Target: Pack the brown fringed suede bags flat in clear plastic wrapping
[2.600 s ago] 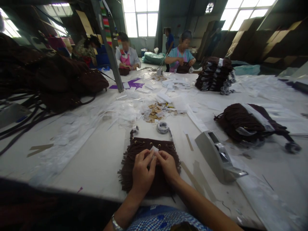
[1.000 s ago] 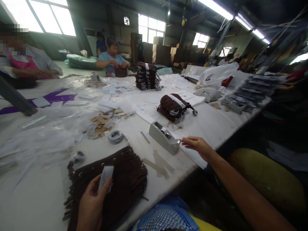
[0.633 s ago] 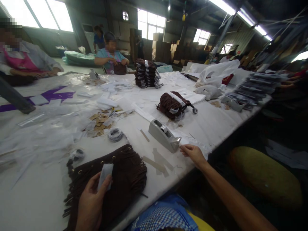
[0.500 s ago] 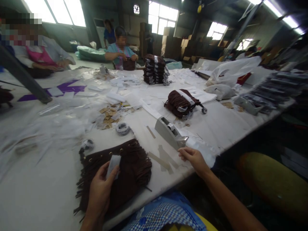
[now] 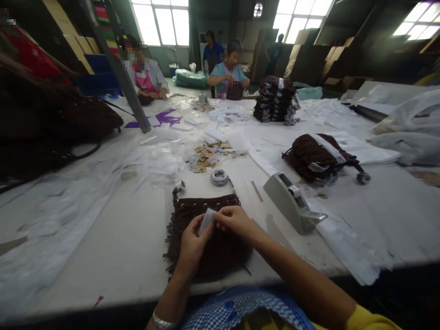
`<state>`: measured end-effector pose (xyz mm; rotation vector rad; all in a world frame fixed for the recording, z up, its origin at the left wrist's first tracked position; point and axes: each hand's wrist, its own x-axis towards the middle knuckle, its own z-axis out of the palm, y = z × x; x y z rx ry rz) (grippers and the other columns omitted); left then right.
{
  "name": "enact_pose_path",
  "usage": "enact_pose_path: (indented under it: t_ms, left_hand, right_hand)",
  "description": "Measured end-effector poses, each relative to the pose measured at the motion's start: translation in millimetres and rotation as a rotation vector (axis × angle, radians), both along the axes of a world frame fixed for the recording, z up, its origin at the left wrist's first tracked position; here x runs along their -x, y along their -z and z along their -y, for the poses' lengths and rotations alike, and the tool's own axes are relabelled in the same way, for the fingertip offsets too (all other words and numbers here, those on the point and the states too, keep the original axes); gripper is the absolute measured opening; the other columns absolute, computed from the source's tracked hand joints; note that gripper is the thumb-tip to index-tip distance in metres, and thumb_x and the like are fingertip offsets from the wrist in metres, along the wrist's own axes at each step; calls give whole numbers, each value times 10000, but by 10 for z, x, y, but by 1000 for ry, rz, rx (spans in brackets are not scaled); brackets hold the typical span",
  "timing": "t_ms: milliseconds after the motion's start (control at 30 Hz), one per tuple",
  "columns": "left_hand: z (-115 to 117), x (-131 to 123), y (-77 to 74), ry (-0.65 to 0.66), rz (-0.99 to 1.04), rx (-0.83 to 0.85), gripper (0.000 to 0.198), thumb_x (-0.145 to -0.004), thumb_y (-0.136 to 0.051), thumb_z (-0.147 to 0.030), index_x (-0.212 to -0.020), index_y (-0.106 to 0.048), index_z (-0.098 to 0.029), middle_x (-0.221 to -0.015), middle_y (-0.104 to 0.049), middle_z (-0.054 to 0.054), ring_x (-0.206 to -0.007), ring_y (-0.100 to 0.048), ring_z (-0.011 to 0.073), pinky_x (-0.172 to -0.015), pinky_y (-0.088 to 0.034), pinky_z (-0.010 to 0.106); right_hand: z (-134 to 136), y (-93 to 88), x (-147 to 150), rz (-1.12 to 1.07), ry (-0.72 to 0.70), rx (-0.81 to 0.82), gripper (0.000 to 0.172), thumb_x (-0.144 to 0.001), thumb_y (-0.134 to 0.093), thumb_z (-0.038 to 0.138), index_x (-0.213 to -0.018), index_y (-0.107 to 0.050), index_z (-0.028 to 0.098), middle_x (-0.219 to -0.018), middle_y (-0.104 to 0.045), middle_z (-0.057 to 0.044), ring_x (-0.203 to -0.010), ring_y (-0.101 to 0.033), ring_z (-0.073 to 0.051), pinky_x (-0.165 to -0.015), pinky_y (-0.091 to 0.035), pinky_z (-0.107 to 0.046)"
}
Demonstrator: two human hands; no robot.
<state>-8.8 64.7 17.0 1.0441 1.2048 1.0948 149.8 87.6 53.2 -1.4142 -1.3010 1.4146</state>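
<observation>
My left hand is closed on a small folded piece of white paper, gripped between thumb and fingers. My right hand pinches at the paper's upper right edge; whatever sits between its fingertips is too small to make out. Both hands are above a dark brown fringed bag, which lies flat on the table and has metal eyelets along its top. Wrapped strap parts lie beyond the bag's top edge, among them a coil in clear wrapping. Right of my right hand stands a grey tape dispenser.
On the white table lie brown paper packets and clear plastic bags. A wrapped bundle of brown bags sits at right, with a taller stack behind. A metal post rises at left. Co-workers are across the table.
My right hand has gone from the tape dispenser leftwards to the folded paper in my left hand. The left hand still holds the paper over the bag. The view has swung to the left.
</observation>
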Motion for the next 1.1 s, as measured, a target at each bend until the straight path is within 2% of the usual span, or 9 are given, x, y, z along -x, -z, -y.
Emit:
enact_pose_path:
  t_ms: [300, 367, 533, 600, 700, 800, 933, 1033, 1100]
  left_hand:
    - [16, 63, 6, 25, 110, 50, 500, -723, -765, -432, -1130, -668, -158, -1041, -712, 78, -909, -644, 213, -780, -494, 278]
    - [14, 81, -6, 31, 145, 75, 504, -719, -771, -426, -1133, -670, -156, -1032, -711, 75, -886, -641, 204, -774, -492, 278]
    - [3, 126, -41, 68, 263, 118, 474, -759, -748, -390, -1152, -662, -140, -1020, -703, 84, -811, -629, 165, -778, -498, 288]
    - [1, 130, -47, 84, 278, 139, 466, -759, -752, -371, -1149, -657, -135, -1019, -700, 87, -817, -633, 164, -772, -503, 287]
    - [1, 119, -37, 104, 268, 166, 473, -737, -774, -368, -1131, -644, -139, -988, -700, 79, -844, -649, 180, -747, -512, 280]
    - [-5, 100, -10, 108, 270, 188, 512, -708, -797, -378, -1125, -613, -146, -958, -703, 74, -839, -667, 191, -718, -519, 274]
    - [-30, 79, 13, 79, 285, 197, 585, -680, -822, -371, -1145, -543, -153, -885, -705, 59, -760, -672, 178, -693, -525, 275]
    - [-36, 68, -8, 58, 279, 201, 626, -679, -825, -367, -1177, -507, -158, -884, -701, 52, -765, -674, 176, -701, -535, 279]
    - [-23, 64, -29, 40, 259, 209, 632, -685, -823, -364, -1191, -504, -159, -895, -699, 47, -773, -671, 166, -720, -540, 275]
  right_hand:
    - [-133, 20, -37, 166, -93, 144, 446, -680, -766, 551, -503, -591, 181, -457, -610, 0, -359, -476, -93, -358, -338, -212]
    - [-132, 72, -51, 85, -119, 151, 450, -680, -763, 560, -525, -590, 175, -480, -615, 4, -377, -490, -91, -388, -377, -212]
    - [-69, 212, -59, -197, -242, 66, 384, -783, -681, 533, -761, -660, 150, -699, -694, -17, -570, -605, -103, -603, -506, -233]
    - [-39, 218, -41, -146, -229, 18, 311, -831, -641, 456, -762, -654, 154, -691, -688, -15, -583, -611, -112, -606, -503, -235]
    - [-15, 208, 17, 91, -166, -104, 194, -861, -567, 259, -705, -636, 167, -629, -662, -4, -581, -619, -131, -563, -476, -220]
    - [-32, 232, 94, 249, -99, -163, 214, -822, -518, 129, -629, -601, 171, -582, -644, 1, -544, -609, -133, -505, -435, -203]
    - [-64, 250, 143, 306, -78, -164, 217, -781, -520, 83, -602, -612, 162, -549, -640, -4, -506, -588, -131, -466, -389, -199]
    - [7, 129, 50, 320, -170, -193, 195, -816, -541, 115, -728, -706, 170, -642, -701, -10, -578, -640, -148, -535, -447, -212]
    - [112, -23, -125, 367, -184, -270, 195, -861, -561, 182, -915, -747, 208, -830, -757, -18, -730, -693, -172, -678, -509, -242]
